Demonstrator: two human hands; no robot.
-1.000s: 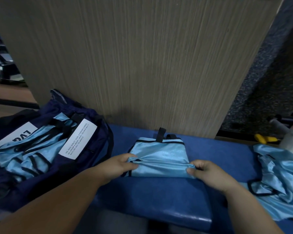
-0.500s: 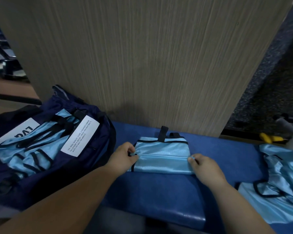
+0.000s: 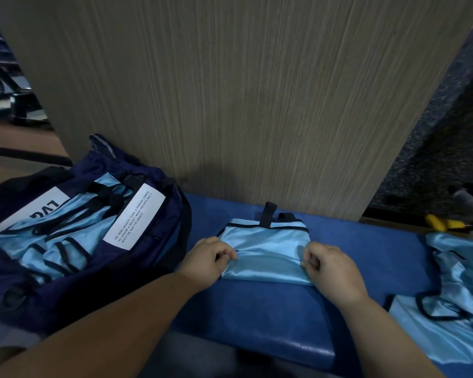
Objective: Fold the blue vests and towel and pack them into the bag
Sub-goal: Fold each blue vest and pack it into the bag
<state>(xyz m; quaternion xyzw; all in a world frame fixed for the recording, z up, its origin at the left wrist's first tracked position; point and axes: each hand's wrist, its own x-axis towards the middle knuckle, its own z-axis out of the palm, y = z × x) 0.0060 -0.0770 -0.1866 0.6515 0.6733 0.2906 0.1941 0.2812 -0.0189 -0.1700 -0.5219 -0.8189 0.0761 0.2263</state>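
Folded lt-blue vest (image 3: pixel 265 242) flat ctr; open navy bag (image 3: pixel 74 296) left w/ packed vests (image 3: pixel 52 252); loose vests (image 3: pixel 453 323) right

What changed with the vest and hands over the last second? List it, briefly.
The left hand and right hand, still pinching the folded vest, slid from its near edge toward its middle, leaving a crease across it. The vest stayed on the bench; the bag and the loose vests at right did not move.

We look down on a blue padded bench (image 3: pixel 257 317) against a wood-grain panel (image 3: pixel 243 105): a folded vest (image 3: pixel 265 257) at its middle, loose vests (image 3: pixel 453 317) heaped to the right (light blue, black-trimmed), a navy bag (image 3: pixel 74 285) at the left end
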